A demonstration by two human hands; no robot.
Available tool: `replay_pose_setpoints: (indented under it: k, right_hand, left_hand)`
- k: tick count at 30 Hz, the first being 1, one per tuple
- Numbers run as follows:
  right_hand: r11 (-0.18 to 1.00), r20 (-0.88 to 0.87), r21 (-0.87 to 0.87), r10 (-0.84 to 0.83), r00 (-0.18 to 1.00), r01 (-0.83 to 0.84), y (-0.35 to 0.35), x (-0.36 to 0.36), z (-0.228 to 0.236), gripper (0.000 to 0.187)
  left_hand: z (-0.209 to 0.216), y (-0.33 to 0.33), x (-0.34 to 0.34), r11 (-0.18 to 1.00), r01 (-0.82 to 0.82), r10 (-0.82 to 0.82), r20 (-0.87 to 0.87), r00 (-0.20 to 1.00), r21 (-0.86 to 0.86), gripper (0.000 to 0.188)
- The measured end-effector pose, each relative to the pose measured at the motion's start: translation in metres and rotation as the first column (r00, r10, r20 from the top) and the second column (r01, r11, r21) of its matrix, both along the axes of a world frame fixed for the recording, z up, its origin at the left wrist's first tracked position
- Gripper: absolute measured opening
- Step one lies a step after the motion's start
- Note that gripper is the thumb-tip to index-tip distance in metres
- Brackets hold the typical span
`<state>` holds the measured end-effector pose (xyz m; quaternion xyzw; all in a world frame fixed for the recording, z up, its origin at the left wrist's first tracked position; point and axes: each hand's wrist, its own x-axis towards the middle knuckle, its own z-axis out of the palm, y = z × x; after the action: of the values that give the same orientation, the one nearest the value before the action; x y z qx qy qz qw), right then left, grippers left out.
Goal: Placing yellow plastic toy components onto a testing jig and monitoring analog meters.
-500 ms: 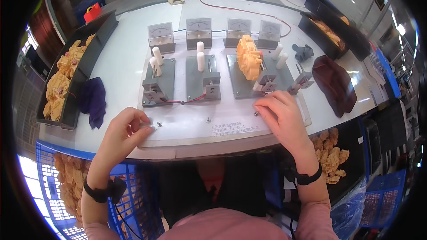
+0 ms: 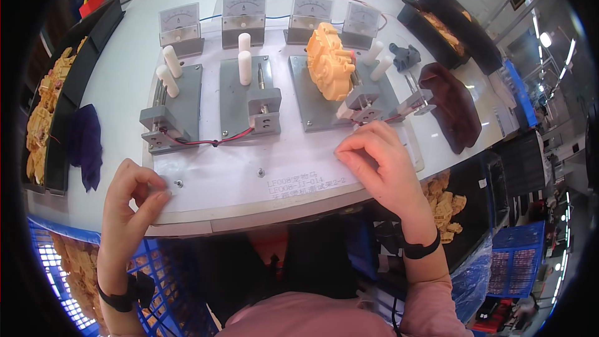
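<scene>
A: What could go wrong around the yellow casing?
B: It could be knocked askew on the gray plate beneath it, if the right hand were lifted carelessly. The metal block at the casing's near right side might be jolted by the same bump.
A: And the wiring?
B: The red-and-black wires, run to the left of the casing and nearer the body, could be tugged loose if they were snagged by a sweeping finger.
A: Where is the casing found from the right hand?
B: Beyond it and slightly to the left, with a clear gap left between; the casing is not touched by either hand.
A: How is the right hand held?
B: With fingers curled and thumb and forefinger brought close together; whether anything is pinched there cannot be told.
A: And the left hand?
B: It is placed well to the left of the casing and nearer the body. Its fingers are loosely bent, thumb and forefinger are parted, and nothing is seen between them. A small metal stud, likewise left of the casing, is set just beside those fingertips.
</scene>
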<state>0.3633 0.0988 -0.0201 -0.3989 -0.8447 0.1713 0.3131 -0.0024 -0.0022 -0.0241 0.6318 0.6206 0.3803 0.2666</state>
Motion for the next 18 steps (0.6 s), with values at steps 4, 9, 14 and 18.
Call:
replay_pose_setpoints:
  k: [4, 9, 14, 18]
  right_hand:
    - [1.0, -0.016, 0.022, -0.002, 1.0, 0.003, -0.001, -0.0002, -0.0008, 0.006]
    - [1.0, -0.037, 0.015, -0.006, 0.999, 0.006, -0.0011, 0.0007, -0.0026, 0.008]
    - [0.999, -0.054, 0.046, -0.004, 0.999, 0.007, -0.0011, 0.0014, -0.0029, 0.013]
    - [0.999, -0.06, 0.037, -0.01, 0.998, 0.012, -0.0024, 0.0011, -0.0031, 0.014]
  left_hand:
    - [0.0025, -0.0002, 0.0012, 1.0, 0.0, 0.0, -0.01, 1.0, -0.003, 0.014]
    - [0.0036, -0.0002, 0.0004, 1.0, -0.01, 0.009, -0.012, 1.0, -0.023, 0.013]
    - [0.002, 0.0003, -0.0011, 0.999, -0.017, 0.016, -0.019, 1.0, -0.033, 0.013]
    - [0.0011, -0.0005, -0.0019, 0.999, -0.014, 0.014, 0.001, 1.0, -0.035, 0.012]
